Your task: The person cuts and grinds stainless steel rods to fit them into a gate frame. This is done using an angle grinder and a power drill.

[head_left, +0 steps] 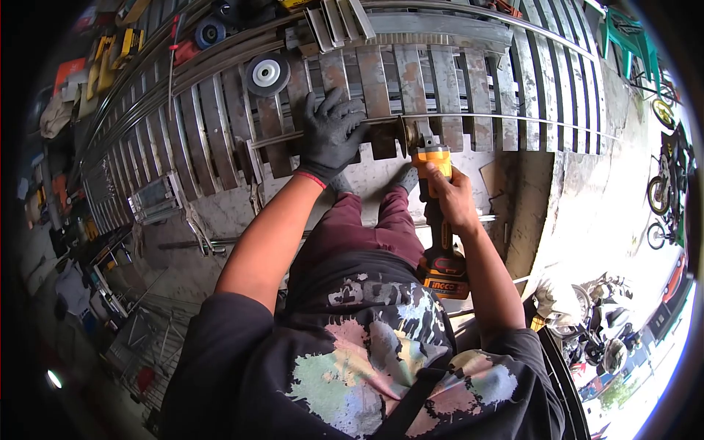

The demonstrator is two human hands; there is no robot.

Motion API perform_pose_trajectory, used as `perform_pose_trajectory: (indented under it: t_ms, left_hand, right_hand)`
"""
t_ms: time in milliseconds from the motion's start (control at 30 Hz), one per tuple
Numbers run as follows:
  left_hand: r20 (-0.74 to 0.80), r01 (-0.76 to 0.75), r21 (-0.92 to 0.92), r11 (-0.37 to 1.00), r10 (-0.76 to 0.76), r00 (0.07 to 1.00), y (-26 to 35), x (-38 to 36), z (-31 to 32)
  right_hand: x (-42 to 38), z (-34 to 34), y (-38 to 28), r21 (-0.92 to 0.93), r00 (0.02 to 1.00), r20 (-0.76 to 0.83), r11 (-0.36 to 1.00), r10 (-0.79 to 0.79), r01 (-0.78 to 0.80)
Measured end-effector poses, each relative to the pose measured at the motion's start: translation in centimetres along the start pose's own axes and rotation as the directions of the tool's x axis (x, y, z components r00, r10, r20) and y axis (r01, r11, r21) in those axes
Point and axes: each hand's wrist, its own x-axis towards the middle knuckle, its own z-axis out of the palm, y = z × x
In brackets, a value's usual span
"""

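My left hand (330,136), in a dark grey work glove, is over a thin metal rod (506,116) and holds it down on a slatted metal bench (444,77). Its fingers are curved, and the rod passes beneath the palm. Bare and wrapped round the yellow and black body of a cordless angle grinder (434,163) is my right hand (452,196). The grinder's battery points back toward my waist. Its thin disc (405,137) stands edge-on right at the rod, to the right of my left hand.
A loose grinding disc (268,74) lies on the slats at upper left, with another grinder (211,33) beyond it. Short metal channels (339,26) sit at the bench's back. Clamps (196,227) hang from the front edge, left of my legs. Motorcycles (660,183) stand at far right.
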Motion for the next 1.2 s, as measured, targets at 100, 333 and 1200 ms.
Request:
perform_pose_trajectory:
  t_ms: [100, 333, 1200]
  left_hand:
    - [0.007, 0.003, -0.003, 1.000, -0.003, 1.000, 0.1, 0.1, -0.2]
    - [-0.003, -0.008, -0.011, 1.000, 0.008, 1.000, -0.1, 0.1, 0.0]
    - [0.055, -0.021, -0.008, 1.000, 0.021, 0.998, -0.5, -0.1, -0.3]
  right_hand:
    - [-0.1, 0.1, -0.5, 0.021, 0.999, 0.009, 0.999, 0.032, -0.032]
    - [0.1, -0.1, -0.1, 0.054, 0.999, 0.033, 0.998, 0.025, -0.027]
    - [0.4, -0.2, -0.9, -0.047, 1.000, -0.009, 0.999, 0.025, -0.026]
